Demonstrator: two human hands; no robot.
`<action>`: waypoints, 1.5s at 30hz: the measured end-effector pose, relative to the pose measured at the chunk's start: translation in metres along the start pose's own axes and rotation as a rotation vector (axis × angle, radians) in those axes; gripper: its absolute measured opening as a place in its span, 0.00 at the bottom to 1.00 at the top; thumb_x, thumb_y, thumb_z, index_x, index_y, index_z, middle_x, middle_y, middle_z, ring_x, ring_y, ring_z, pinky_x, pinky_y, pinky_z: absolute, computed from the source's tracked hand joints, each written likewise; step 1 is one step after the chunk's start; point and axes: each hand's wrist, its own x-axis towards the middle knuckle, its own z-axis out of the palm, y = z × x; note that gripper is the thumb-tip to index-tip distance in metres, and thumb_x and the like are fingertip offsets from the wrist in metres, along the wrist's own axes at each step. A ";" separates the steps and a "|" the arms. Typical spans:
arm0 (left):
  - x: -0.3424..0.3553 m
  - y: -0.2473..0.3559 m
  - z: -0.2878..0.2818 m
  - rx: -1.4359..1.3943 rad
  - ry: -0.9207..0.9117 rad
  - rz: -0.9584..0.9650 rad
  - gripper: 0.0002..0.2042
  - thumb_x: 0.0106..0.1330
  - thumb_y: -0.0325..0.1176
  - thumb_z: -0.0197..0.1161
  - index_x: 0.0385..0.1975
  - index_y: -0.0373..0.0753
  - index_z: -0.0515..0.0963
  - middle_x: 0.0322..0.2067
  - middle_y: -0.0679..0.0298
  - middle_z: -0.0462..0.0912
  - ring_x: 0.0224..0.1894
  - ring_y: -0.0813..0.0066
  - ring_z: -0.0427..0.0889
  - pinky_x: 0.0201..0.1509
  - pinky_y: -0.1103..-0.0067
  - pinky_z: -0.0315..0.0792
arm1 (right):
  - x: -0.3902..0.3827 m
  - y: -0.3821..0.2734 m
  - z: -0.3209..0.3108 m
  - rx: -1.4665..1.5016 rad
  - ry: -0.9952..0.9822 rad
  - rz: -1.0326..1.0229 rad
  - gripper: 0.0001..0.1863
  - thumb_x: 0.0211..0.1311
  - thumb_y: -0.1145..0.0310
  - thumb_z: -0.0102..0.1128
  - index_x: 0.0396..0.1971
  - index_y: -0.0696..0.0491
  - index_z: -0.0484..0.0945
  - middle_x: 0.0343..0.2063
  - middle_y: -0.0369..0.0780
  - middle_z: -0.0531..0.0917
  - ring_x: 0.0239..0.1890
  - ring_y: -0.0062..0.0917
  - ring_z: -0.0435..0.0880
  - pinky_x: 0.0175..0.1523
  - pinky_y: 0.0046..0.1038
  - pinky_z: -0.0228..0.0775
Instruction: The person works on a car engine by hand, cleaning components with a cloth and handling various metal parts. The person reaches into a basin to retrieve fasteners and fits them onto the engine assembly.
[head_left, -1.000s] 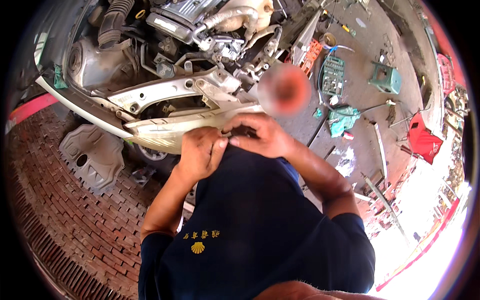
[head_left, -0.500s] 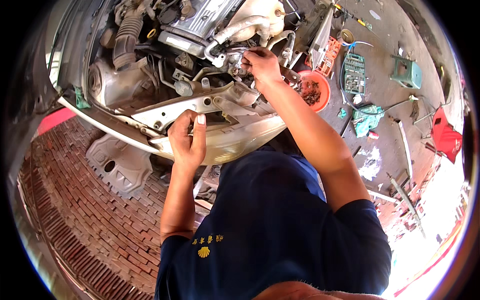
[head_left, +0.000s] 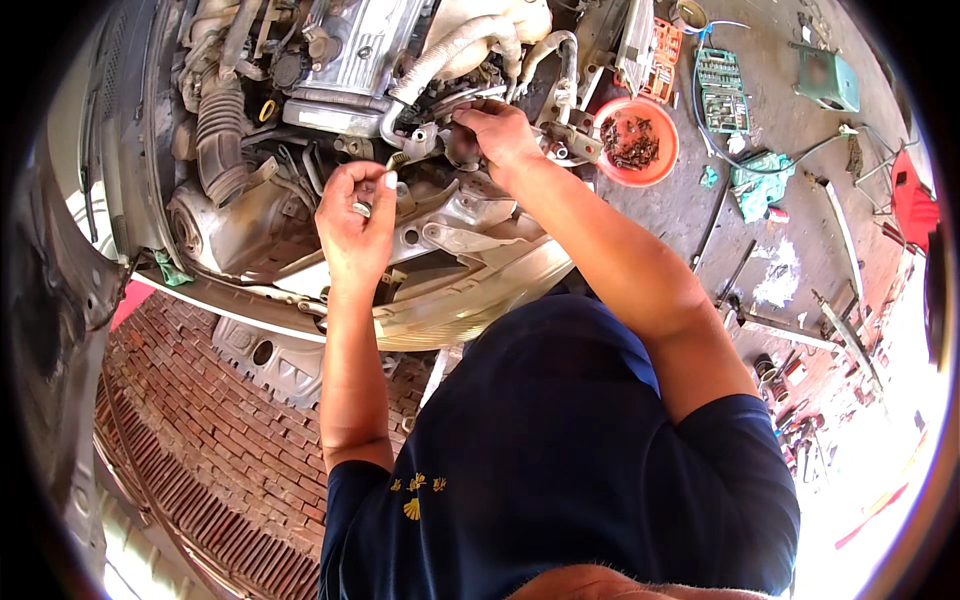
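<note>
My left hand (head_left: 355, 225) is raised over the front edge of the engine bay, its thumb and forefinger closed on a bolt (head_left: 398, 160) whose threaded end sticks up past the fingertips. A small silver piece shows lower in the same palm. My right hand (head_left: 500, 140) reaches in beside a metal bracket (head_left: 427, 140) below the curved hose (head_left: 455, 55). Its fingers are bent together there, and what they grip is hidden. The engine cover (head_left: 365, 45) lies beyond, and the headlight (head_left: 470, 300) is close in front of me.
At right, an orange basin (head_left: 667, 165) holds many small dark fasteners. Past it lie a green socket case (head_left: 722, 85), an orange tool case (head_left: 662, 55), a green stool (head_left: 828, 80) and a teal cloth (head_left: 762, 185). A grey undertray (head_left: 262, 352) rests on the bricks at left.
My left hand has moved up over the engine bay and a bolt now shows in its fingers. The right hand has shifted slightly left in the picture, and the whole view has shifted a little.
</note>
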 end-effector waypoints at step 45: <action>0.051 -0.012 0.052 0.384 -0.206 0.092 0.25 0.56 0.42 0.78 0.52 0.38 0.83 0.59 0.44 0.77 0.62 0.44 0.78 0.66 0.61 0.74 | -0.031 -0.013 -0.007 0.066 -0.159 -0.088 0.11 0.71 0.71 0.61 0.48 0.56 0.85 0.40 0.35 0.89 0.35 0.15 0.82 0.39 0.21 0.69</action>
